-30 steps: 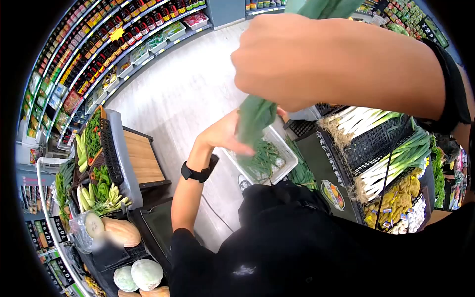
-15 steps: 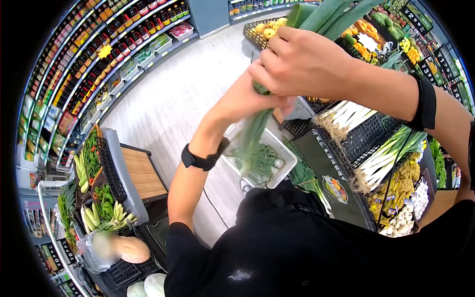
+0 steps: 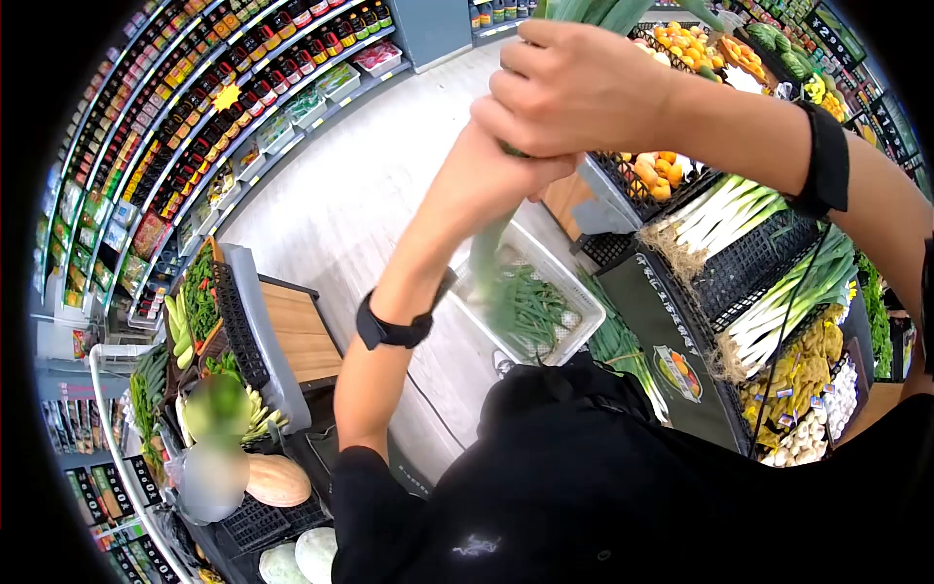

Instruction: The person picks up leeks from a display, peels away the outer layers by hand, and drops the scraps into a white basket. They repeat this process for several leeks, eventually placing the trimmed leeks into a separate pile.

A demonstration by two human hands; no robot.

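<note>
Both of my hands are closed round a thick bunch of green leek leaves [image 3: 623, 14], one above the other at the top centre. My left hand [image 3: 501, 170] grips lower down, and my right hand [image 3: 579, 92] sits just above and against it. Below them the hanging end of the bunch is smeared by motion. Under it, a white plastic basket [image 3: 587, 329] on the floor holds loose green leaves [image 3: 533, 304]. The part of the bunch inside my fingers is hidden.
Black crates of white-stemmed leeks [image 3: 769, 341], mushrooms and garlic stand at the right, beyond a dark panel [image 3: 671, 341]. More green leaves [image 3: 613, 341] lie beside the basket. A vegetable stand [image 3: 292, 331] is at the left, with bottle shelves [image 3: 224, 127] behind.
My right hand has moved slightly up and left with the leaves. My left hand stays near it, still gripping. The view has shifted, so the basket and stands appear further right.
</note>
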